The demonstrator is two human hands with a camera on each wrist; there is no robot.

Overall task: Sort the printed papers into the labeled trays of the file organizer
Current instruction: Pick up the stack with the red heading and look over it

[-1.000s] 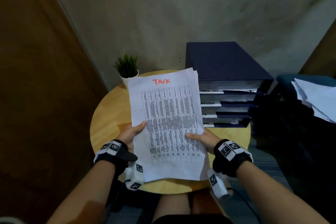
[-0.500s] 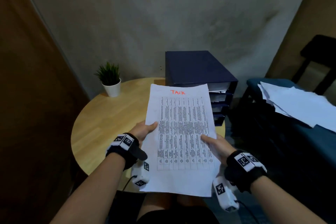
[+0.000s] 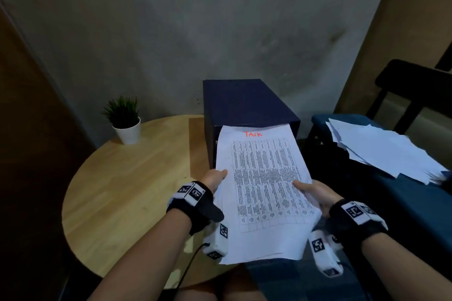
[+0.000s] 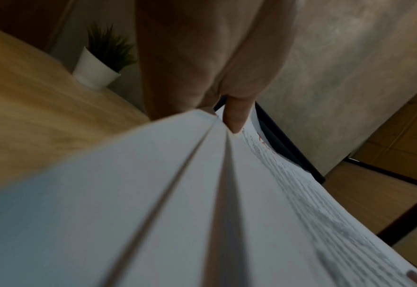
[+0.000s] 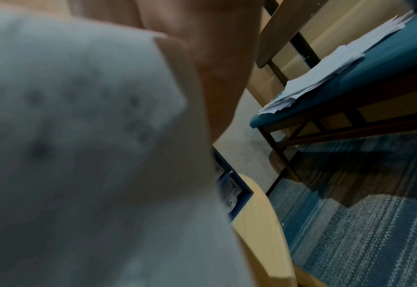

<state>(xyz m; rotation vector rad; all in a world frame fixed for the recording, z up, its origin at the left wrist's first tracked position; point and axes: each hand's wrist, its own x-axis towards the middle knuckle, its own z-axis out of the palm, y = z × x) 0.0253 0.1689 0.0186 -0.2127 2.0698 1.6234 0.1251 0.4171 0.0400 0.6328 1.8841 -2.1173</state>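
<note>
I hold a stack of printed papers [image 3: 263,188] with both hands; the top sheet bears a table and the red word TASK. My left hand [image 3: 216,177] grips its left edge, thumb on top. My right hand [image 3: 313,189] grips the right edge the same way. The dark blue file organizer [image 3: 244,102] stands on the round wooden table [image 3: 127,190] right behind the stack, its trays hidden by the paper. In the left wrist view my thumb [image 4: 236,114] presses on the papers [image 4: 153,213]. The right wrist view shows blurred paper [image 5: 79,136] and the organizer's lower corner [image 5: 236,194].
A small potted plant [image 3: 124,120] stands at the table's back left. On the right, a blue-cushioned bench [image 3: 403,193] carries a loose pile of white papers [image 3: 381,149]. A dark chair [image 3: 413,85] is behind it. Striped carpet [image 5: 350,233] covers the floor.
The view has swung to the right, and the stack has moved right with both hands, now in front of the organizer's trays. Both grips are unchanged.
</note>
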